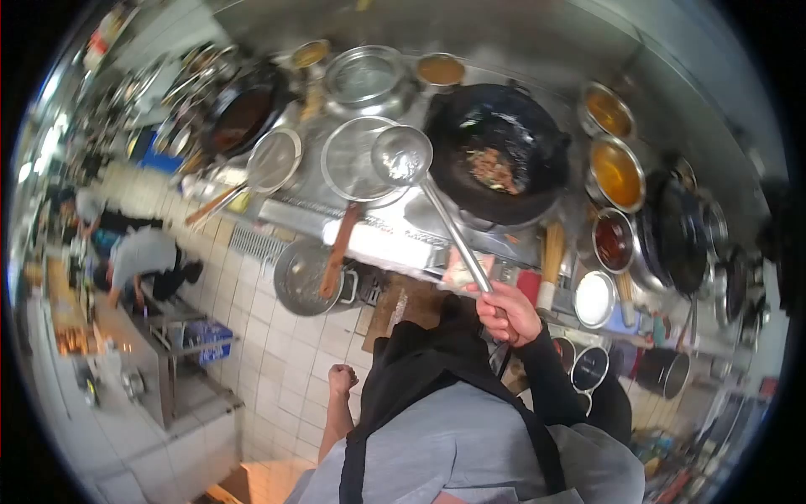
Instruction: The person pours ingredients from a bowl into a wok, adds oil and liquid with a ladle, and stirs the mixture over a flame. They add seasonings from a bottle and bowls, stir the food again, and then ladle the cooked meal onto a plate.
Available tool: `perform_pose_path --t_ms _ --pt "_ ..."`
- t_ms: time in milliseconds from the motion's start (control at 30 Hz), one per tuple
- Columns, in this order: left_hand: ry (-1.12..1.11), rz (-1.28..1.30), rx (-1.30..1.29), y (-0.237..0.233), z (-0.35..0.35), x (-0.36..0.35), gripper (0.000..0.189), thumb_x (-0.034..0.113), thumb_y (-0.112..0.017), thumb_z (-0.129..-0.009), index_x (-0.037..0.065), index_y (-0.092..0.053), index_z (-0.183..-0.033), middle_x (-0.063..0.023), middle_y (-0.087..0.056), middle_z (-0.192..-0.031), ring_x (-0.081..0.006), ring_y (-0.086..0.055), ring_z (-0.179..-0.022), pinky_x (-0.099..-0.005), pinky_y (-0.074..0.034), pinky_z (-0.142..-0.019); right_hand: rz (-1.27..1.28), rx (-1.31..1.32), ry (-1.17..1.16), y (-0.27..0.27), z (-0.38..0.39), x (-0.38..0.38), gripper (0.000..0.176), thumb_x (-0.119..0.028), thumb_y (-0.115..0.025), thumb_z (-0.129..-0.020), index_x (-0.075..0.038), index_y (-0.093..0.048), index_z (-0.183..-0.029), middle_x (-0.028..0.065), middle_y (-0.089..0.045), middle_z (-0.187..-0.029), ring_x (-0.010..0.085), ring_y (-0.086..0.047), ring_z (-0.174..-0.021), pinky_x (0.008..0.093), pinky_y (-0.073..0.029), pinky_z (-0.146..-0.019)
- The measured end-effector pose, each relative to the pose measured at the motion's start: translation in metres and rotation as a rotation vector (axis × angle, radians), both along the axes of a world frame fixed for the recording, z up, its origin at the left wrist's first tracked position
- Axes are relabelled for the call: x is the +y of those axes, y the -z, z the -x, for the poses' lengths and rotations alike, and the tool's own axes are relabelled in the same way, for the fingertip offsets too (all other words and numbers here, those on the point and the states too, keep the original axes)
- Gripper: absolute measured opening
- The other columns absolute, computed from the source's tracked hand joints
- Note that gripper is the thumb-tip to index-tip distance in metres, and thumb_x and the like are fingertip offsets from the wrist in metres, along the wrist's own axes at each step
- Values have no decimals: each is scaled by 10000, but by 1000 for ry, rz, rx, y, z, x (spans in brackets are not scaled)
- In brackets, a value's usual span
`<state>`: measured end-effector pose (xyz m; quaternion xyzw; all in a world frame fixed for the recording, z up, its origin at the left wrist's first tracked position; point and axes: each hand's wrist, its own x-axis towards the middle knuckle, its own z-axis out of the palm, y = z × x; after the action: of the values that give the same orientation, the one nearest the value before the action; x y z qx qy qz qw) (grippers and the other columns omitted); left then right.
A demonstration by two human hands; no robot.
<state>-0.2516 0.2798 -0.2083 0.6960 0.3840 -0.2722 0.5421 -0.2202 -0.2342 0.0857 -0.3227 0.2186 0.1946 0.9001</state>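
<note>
Right hand (508, 315) grips long steel ladle (401, 156), round bowl. Black wok (504, 126), upper centre, holds brownish food. Left hand (340, 376) clenched.

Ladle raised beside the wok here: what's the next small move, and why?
Likely swing the ladle right, over the wok: the right hand grips its handle, its bowl hangs seemingly empty just left of the wok's rim, and the food lies in the wok's middle.

The ladle (401, 157) hangs between the strainer (353, 164) on its left and the wok (504, 134) on its right.
</note>
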Motion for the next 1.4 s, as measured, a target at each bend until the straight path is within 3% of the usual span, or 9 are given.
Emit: perform_pose_path --t_ms 133,233,500,733,867,1167,1267,1333,1400 --pt "302 -15 -120 -33 -64 -74 84 50 -579 -928 -11 -578 -986 -98 -631 -789 -183 -643 -641 -331 -571 -555 757 45 64 9 -6 -46 199 -194 -581 -1071 -61 -543 -1214 -19 -476 -676 49 -449 -492 241 -328 -375" --pt "568 -25 -267 -50 -115 -124 115 91 -595 -956 -12 -586 -1007 -112 -659 -825 -193 -665 -669 -347 -574 -578 1564 -41 21 19 -8 -72 310 -218 -581 -1020 48 -545 -1175 314 -655 -806 506 -664 -774 566 -508 -755" --pt "1118 -173 -808 -162 -227 -307 163 92 -608 -958 -35 -621 -1061 -268 -674 -969 -482 -653 -932 -509 -527 -850 1597 40 13 65 -12 -92 289 -165 -605 -974 47 -565 -1166 330 -662 -823 539 -648 -838 610 -491 -777" --pt "1243 87 -1499 -184 -252 -420 254 -29 -583 -830 2 -628 -1078 -216 -678 -1025 -422 -631 -1042 -491 -495 -956 1680 136 156 87 -40 -45 302 -210 -588 -1006 17 -600 -1203 315 -679 -905 529 -656 -924 539 -521 -796" --pt "1528 -34 -1357 -154 -252 -432 245 8 -558 -850 31 -633 -1081 -183 -700 -1030 -401 -643 -1045 -481 -505 -940 1598 100 274 60 -21 -10 288 -202 -609 -988 12 -618 -1181 323 -674 -963 523 -652 -982 529 -516 -827" --pt "1538 5 -1396 -148 -253 -436 218 15 -534 -871 25 -639 -1062 -191 -717 -1035 -399 -660 -1033 -496 -492 -970 1554 242 494 87 -16 27 304 -197 -621 -994 4 -618 -1222 322 -681 -980 525 -637 -1024 536 -515 -840" --pt "1537 1 -1374 -145 -251 -437 201 12 -537 -877 22 -637 -1050 -195 -723 -993 -407 -666 -1001 -500 -489 -953 1517 167 555 115 -2 20 253 -198 -619 -1007 8 -608 -1154 196 -650 -786 338 -650 -634 446 -488 -535" --pt "1507 -24 -1358 -152 -246 -440 177 -1 -541 -876 20 -628 -1028 -209 -723 -943 -418 -671 -956 -503 -488 -919 811 264 604 72 -1 16 191 -186 -605 -1024 -22 -587 -1121 20 -520 -677 91 -464 -460 303 -342 -360" --pt "1489 24 -1382 -162 -244 -438 151 32 -563 -910 23 -622 -1048 -236 -716 -944 -444 -668 -943 -531 -495 -875 827 256 650 49 3 31 184 -180 -599 -1033 -33 -579 -1141 5 -507 -682 85 -449 -458 285 -344 -366"
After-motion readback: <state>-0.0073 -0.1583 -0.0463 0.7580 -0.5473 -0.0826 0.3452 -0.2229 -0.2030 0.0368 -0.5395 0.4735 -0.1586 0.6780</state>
